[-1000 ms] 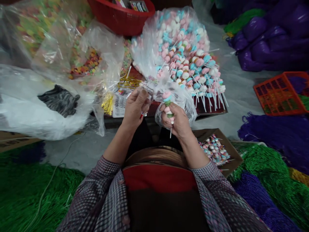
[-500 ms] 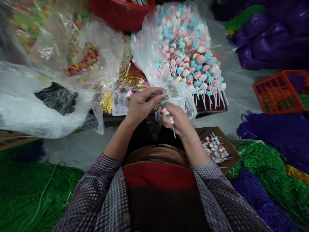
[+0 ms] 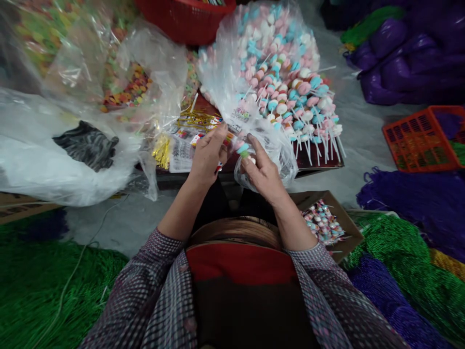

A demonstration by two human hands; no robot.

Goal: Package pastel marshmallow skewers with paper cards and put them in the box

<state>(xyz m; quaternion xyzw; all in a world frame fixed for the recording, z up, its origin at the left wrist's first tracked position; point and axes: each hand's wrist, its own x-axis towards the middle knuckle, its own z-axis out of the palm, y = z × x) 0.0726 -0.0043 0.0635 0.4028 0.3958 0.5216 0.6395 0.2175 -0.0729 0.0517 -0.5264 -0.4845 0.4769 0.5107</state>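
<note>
Fingers bent together, my left hand (image 3: 208,154) pinches what looks like a clear printed plastic wrapper (image 3: 229,137), mostly hidden by the fingers. Just to its right, my right hand (image 3: 264,169) grips a marshmallow skewer (image 3: 241,149) with pink, blue and green pieces; its lower part is hidden in the hand. The skewer's top points toward my left fingertips. Beneath my left hand lies a stack of printed wrappers (image 3: 181,154) with gold twist ties (image 3: 198,118) on it. Behind my right hand, a large clear bag (image 3: 225,72) spills many marshmallow skewers (image 3: 290,104).
Bags of gummy rings (image 3: 127,89) fill the table's left, beside a white bag (image 3: 36,150) with a black bundle (image 3: 87,145). A red basket (image 3: 185,22) stands behind. A cardboard box (image 3: 350,237) of wrapped skewers, an orange crate (image 3: 421,140) and green netting (image 3: 399,257) are right.
My left hand has drawn back from the skewer, its fingertips moving left. My right hand has turned and its fingers have loosened and extended; the skewer's top now shows higher and further left.
</note>
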